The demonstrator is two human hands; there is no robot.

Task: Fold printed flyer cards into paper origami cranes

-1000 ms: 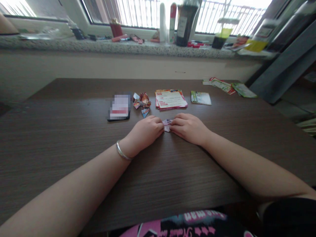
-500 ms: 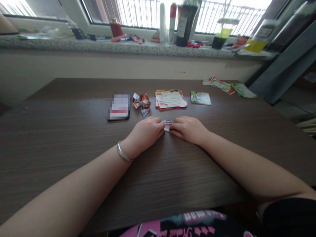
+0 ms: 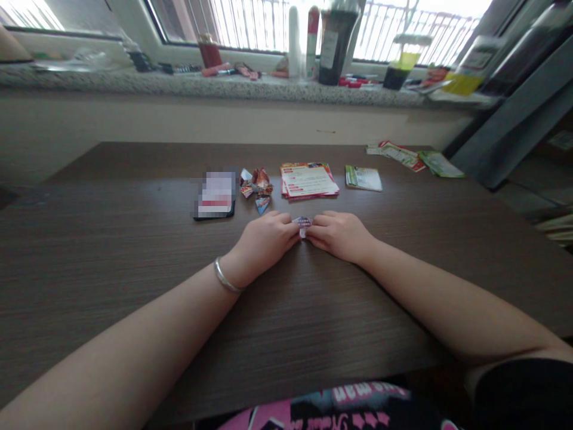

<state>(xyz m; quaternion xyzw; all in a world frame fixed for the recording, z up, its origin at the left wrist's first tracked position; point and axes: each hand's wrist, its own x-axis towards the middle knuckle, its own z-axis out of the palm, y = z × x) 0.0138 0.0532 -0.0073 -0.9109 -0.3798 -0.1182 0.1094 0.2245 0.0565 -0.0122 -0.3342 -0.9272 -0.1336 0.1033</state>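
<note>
And here's the small piece of paper (image 3: pixel 303 223), folded, pale purplish-pink, dark print running across its wider upper part, a narrow whitish tab pointing toward the near edge of the table (image 3: pixel 286 334)! It's pinched between left hand (image 3: pixel 268 239) and right hand (image 3: pixel 342 236), both side ends tucked out of sight. We're roughly midway between the table's left and right edges, well in from the far edge; flat down or slightly raised, can't tell!

Across the lower frame I see the counter (image 3: pixel 313 316), smooth wood grain with a dull sheen. The small folded piece (image 3: pixel 304 223) at centre looks like printed paper; the bangle (image 3: pixel 222 276) lower left of it, polished silvery metal. Along the top, I make out a speckled, stone-like sill (image 3: pixel 268 88); upper right, matt grey cloth (image 3: pixel 521 134).
</note>
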